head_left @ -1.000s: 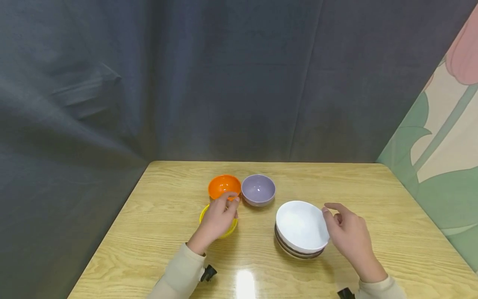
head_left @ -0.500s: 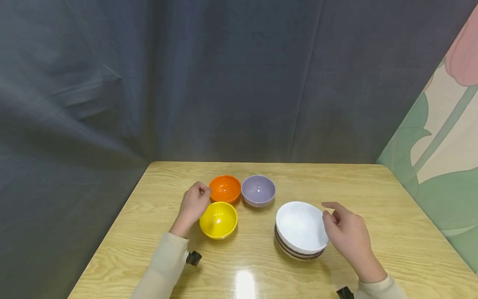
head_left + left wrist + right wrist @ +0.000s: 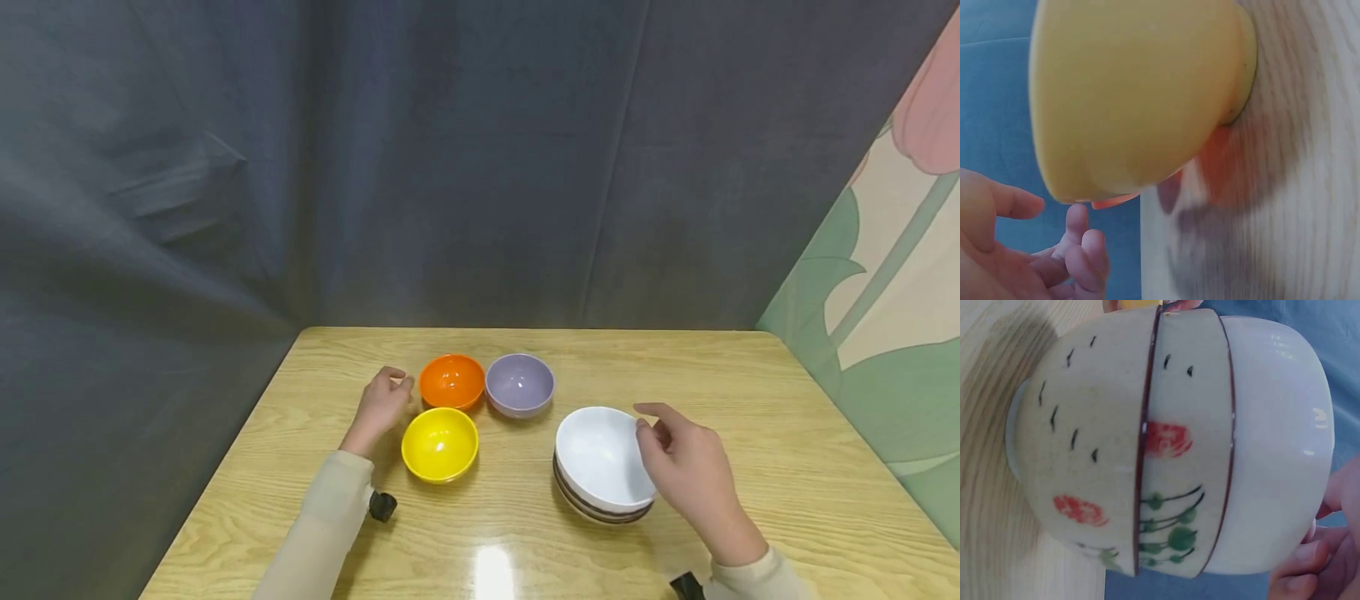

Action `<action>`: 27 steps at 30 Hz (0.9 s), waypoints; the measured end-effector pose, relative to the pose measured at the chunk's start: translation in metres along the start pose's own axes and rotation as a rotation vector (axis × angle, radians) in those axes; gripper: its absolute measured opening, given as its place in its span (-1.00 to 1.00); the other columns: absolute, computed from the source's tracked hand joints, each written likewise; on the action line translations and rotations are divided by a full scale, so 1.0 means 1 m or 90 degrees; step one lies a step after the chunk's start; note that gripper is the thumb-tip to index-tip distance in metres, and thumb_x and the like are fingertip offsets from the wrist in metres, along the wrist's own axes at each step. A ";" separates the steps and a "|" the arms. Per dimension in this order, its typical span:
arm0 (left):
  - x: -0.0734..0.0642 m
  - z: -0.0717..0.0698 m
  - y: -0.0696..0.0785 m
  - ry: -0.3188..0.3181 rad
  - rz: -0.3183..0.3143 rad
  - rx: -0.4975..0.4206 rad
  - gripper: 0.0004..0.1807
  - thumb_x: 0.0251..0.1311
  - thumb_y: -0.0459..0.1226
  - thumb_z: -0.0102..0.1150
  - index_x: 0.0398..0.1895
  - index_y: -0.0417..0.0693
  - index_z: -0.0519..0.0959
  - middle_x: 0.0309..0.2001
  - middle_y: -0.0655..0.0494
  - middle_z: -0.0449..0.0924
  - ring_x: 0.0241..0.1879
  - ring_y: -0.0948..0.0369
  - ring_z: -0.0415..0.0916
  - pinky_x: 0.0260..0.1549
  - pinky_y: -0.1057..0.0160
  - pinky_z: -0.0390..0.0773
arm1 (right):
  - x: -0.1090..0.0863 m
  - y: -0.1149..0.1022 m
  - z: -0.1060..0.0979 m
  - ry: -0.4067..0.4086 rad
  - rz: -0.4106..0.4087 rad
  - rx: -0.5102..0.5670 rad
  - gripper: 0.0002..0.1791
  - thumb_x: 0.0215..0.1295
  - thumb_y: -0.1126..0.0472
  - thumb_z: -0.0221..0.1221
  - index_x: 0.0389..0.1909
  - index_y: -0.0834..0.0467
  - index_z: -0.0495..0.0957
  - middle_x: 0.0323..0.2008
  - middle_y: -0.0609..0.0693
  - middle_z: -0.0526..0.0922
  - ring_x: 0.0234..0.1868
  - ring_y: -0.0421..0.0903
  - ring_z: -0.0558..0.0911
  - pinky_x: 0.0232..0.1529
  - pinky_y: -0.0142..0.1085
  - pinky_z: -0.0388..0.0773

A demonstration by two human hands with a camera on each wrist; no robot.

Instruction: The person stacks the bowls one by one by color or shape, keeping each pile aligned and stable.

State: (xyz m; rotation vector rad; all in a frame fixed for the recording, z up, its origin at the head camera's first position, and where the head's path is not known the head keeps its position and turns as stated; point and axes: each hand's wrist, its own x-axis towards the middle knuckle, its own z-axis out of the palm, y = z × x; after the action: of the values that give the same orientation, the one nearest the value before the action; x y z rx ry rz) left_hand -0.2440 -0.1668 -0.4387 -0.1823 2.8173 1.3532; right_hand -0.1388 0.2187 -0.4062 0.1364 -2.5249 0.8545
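Note:
My left hand (image 3: 381, 407) hovers just left of the orange bowl (image 3: 452, 382), fingers loosely bent, nothing in them. Close in front of that bowl stands a yellow bowl (image 3: 440, 444); its side fills much of the left wrist view. A purple bowl (image 3: 520, 385) sits right beside the orange one. To the right is a stack: a white bowl (image 3: 603, 458) nested on top of two patterned bowls (image 3: 1085, 431) with brown rims, red marks and green plants. My right hand (image 3: 693, 467) is at the white bowl's right rim, thumb and index finger apart, overlapping it in the head view.
All the bowls stand upright on a light wooden table (image 3: 285, 467). A dark curtain (image 3: 465, 167) rises behind its far edge and along the left. On the right hangs a flower-patterned cloth (image 3: 885, 333). Both wrists wear small black mounts.
My left hand has moved left, from over the yellow bowl to beside the orange bowl, and its fingers have loosened. My right hand has shifted slightly left over the white bowl's rim.

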 end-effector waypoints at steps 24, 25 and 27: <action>0.021 0.034 -0.021 -0.079 -0.040 -0.089 -0.40 0.52 -0.12 -0.16 0.45 -0.34 0.24 0.43 -0.29 0.26 0.45 -0.17 0.16 0.39 -0.18 0.17 | 0.008 -0.014 0.012 -0.025 -0.030 0.098 -0.82 0.30 0.38 0.18 -0.18 0.22 0.72 -0.66 -0.16 0.42 -0.65 -0.30 0.32 -0.62 -0.39 0.28; 0.021 0.034 -0.022 -0.077 -0.039 -0.094 -0.41 0.52 -0.12 -0.15 0.44 -0.34 0.25 0.42 -0.29 0.27 0.44 -0.17 0.17 0.39 -0.18 0.17 | 0.009 -0.015 0.013 -0.027 -0.032 0.101 -0.82 0.30 0.38 0.17 -0.19 0.23 0.72 -0.66 -0.16 0.42 -0.65 -0.30 0.32 -0.62 -0.39 0.28; 0.022 0.034 -0.022 -0.074 -0.035 -0.098 -0.42 0.52 -0.14 -0.15 0.43 -0.34 0.27 0.41 -0.29 0.29 0.42 -0.15 0.22 0.38 -0.17 0.20 | 0.010 -0.018 0.014 -0.033 -0.034 0.106 -0.83 0.29 0.38 0.17 -0.19 0.23 0.72 -0.66 -0.17 0.42 -0.65 -0.30 0.32 -0.62 -0.39 0.28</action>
State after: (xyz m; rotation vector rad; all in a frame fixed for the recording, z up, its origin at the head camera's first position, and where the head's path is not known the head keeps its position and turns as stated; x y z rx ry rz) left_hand -0.2644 -0.1560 -0.4785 -0.1760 2.5962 1.5161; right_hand -0.1488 0.1962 -0.4020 0.2809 -2.4839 1.0511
